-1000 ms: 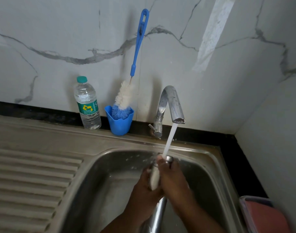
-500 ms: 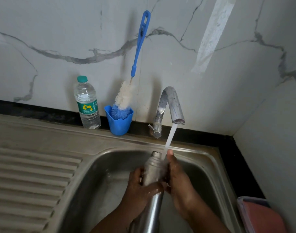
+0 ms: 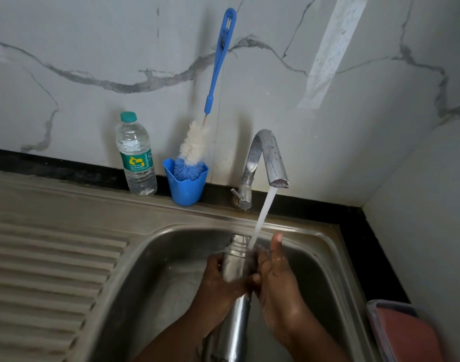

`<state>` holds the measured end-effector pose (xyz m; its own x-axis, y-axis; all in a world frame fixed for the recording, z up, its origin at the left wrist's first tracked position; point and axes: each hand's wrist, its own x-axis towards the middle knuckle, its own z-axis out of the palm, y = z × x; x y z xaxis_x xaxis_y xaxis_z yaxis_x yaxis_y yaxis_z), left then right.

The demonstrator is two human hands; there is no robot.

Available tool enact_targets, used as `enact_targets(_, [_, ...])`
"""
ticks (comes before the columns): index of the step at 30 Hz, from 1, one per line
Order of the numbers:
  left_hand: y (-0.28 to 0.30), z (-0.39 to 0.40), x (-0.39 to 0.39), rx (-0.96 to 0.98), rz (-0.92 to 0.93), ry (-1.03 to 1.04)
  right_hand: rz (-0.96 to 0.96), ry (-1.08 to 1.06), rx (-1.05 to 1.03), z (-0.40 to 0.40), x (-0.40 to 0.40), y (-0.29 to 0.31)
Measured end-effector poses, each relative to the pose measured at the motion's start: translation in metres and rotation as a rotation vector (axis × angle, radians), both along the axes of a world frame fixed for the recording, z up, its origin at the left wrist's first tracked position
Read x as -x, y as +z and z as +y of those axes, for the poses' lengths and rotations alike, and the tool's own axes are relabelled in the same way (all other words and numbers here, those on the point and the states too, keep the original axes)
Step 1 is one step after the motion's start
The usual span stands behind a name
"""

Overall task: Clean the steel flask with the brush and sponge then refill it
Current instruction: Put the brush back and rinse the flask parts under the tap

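Flask under the running tap, both hands on it.
I saw the steel flask [image 3: 235, 267] held over the sink [image 3: 325, 246], neck up beside the stream [image 3: 261, 218]. Left hand [image 3: 218, 280] had fingers curled round the body; right hand [image 3: 274, 278] pressed against its side, fingers mostly straight. Brush [image 3: 197, 145] stood in the blue cup [image 3: 185, 188] by the wall.

Steel flask [image 3: 235, 267] uncapped, tilted in sink under running water, blue-handled brush [image 3: 195, 147] upright in cup

left hand [image 3: 218, 280]: was bare and wet, no glove
right hand [image 3: 278, 280]: was bare and wet
forearms: showed no sleeves
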<state>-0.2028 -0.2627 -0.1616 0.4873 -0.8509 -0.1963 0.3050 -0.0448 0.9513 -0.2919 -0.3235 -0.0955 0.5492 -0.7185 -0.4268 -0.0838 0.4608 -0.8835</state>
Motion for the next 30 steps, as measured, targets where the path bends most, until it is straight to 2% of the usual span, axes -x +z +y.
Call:
enact_targets(8, [-0.004, 0.003, 0.0, 0.0, 0.113, 0.038, 0.101, 0.143, 0.037, -0.011, 0.005, 0.012])
enact_targets(14, [-0.01, -0.001, -0.004, -0.08, 0.034, 0.065, 0.133, 0.142, 0.157, 0.007, 0.0, 0.023])
enact_targets(18, [0.0, 0.005, 0.0, -0.076, 0.017, -0.023, 0.098, 0.135, 0.08, -0.012, 0.001, 0.009])
enact_targets(24, [-0.003, 0.003, -0.002, -0.057, 0.107, 0.018, 0.033, 0.119, 0.143, -0.003, 0.008, 0.008])
enact_targets(27, [-0.006, 0.005, -0.002, -0.087, 0.18, 0.027, 0.083, 0.154, 0.207, -0.002, 0.007, 0.007])
enact_targets(30, [-0.004, 0.006, 0.002, -0.077, 0.22, 0.012, 0.126, 0.143, 0.168, -0.008, 0.001, 0.009])
